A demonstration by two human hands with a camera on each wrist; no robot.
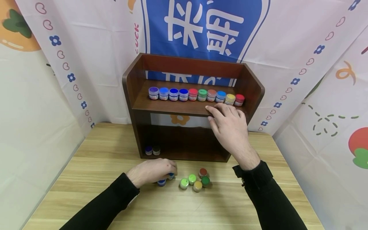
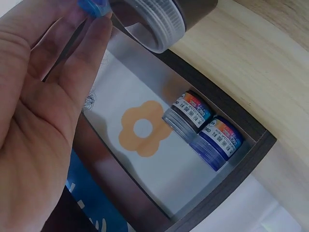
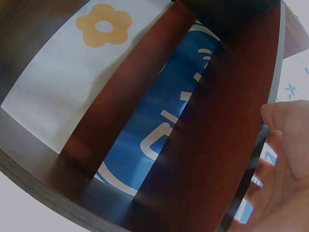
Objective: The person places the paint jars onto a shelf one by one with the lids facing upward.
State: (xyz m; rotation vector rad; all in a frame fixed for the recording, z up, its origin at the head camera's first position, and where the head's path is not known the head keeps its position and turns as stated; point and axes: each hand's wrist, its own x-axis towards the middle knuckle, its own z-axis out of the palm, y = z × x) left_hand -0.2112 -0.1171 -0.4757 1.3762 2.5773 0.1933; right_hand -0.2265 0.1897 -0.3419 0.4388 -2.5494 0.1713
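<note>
My left hand (image 1: 155,171) is low over the table in front of the brown wooden shelf (image 1: 178,110). Its fingertips pinch a blue paint jar (image 1: 171,175), whose blue lid (image 2: 94,7) shows at them in the left wrist view. Another blue-lidded jar (image 1: 161,182) stands just below that hand. A jar with a clear ridged lid (image 2: 157,24) looms close in the left wrist view. My right hand (image 1: 231,127) grips the front edge of the upper board, fingers on top and thumb (image 3: 285,116) on the other side.
A row of several paint jars (image 1: 183,95) lines the upper board. Two jars (image 1: 152,150) stand at the lower left of the shelf. Several green, yellow and red-brown jars (image 1: 192,179) cluster on the wooden table (image 1: 100,153). Printed cloth hangs behind.
</note>
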